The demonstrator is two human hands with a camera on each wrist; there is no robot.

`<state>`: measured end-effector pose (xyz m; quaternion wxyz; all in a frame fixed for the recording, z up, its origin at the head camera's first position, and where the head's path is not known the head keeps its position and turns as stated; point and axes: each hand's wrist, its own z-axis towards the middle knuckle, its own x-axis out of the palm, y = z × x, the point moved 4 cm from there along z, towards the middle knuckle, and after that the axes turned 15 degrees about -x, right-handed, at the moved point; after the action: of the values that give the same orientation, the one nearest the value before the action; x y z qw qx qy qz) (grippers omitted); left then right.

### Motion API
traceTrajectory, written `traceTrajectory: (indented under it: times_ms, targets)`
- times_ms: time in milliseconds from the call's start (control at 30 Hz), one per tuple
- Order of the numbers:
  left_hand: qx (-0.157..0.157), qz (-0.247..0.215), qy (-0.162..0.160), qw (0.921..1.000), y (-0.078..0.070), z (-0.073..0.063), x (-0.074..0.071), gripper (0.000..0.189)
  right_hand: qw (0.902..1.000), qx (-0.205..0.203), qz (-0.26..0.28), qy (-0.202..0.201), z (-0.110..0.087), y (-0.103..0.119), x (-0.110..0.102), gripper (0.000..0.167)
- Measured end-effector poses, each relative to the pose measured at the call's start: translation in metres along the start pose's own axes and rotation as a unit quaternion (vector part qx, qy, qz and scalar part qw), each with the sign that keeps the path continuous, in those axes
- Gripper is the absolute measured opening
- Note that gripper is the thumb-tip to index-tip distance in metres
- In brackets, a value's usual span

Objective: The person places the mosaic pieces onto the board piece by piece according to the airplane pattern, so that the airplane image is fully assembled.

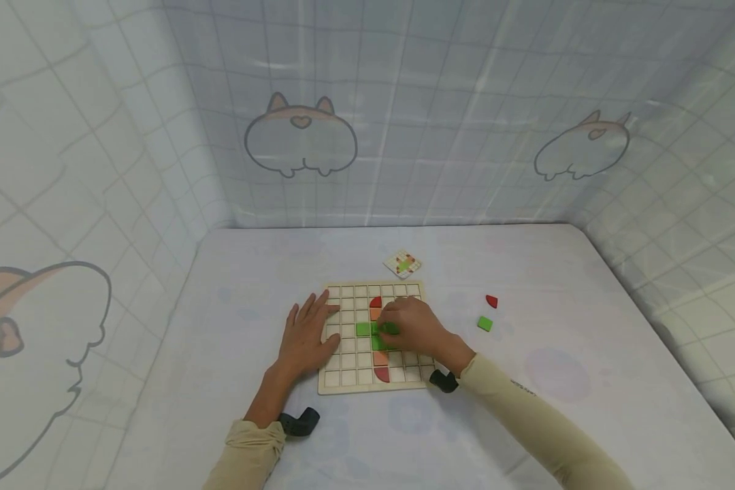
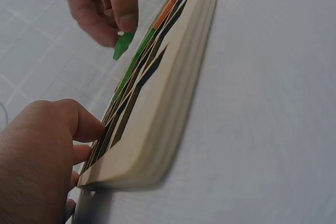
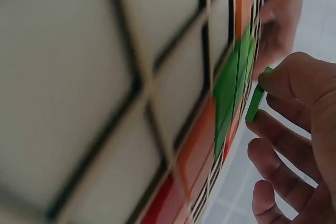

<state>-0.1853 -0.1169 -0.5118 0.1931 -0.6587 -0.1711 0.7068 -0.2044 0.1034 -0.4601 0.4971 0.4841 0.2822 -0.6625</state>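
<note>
A wooden grid board [image 1: 349, 389] lies on the table with green, orange and red tiles set in some of its squares. My right hand [image 1: 413, 328] is over the board's middle. In the right wrist view it pinches a green square tile [image 3: 256, 100] between thumb and finger, held just off the board. My left hand [image 1: 306, 340] rests along the board's left edge, fingers spread, thumb on the grid. Green tiles [image 1: 363, 329] sit in the middle rows, with orange tiles [image 1: 380, 358] and red quarter-round tiles [image 1: 382, 374] in the same column; the right hand hides part of this pattern.
A small pattern card [image 1: 403, 264] lies behind the board. To the right on the table are a loose red quarter-round piece [image 1: 492, 301] and a loose green square piece [image 1: 485, 323]. Cloth walls with a grid print stand at the back and both sides.
</note>
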Motion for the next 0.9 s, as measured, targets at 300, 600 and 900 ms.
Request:
traceTrajectory:
  times_ms: [300,600,900]
  targets:
    - [0.008,-0.002,0.0,1.0,0.002,0.001,0.0,0.049,0.9973,-0.053,-0.006,0.05,0.019,0.027,0.013,0.004]
    - [0.006,-0.005,0.007,0.9999,0.0,0.001,-0.001,0.048,0.9932,-0.061,-0.053,0.084,0.017,0.033,0.016,0.003]
    - [-0.001,0.001,0.006,1.0,0.001,0.002,0.0,0.051,0.9992,-0.016,-0.002,0.036,0.001,0.023,0.004,0.009]
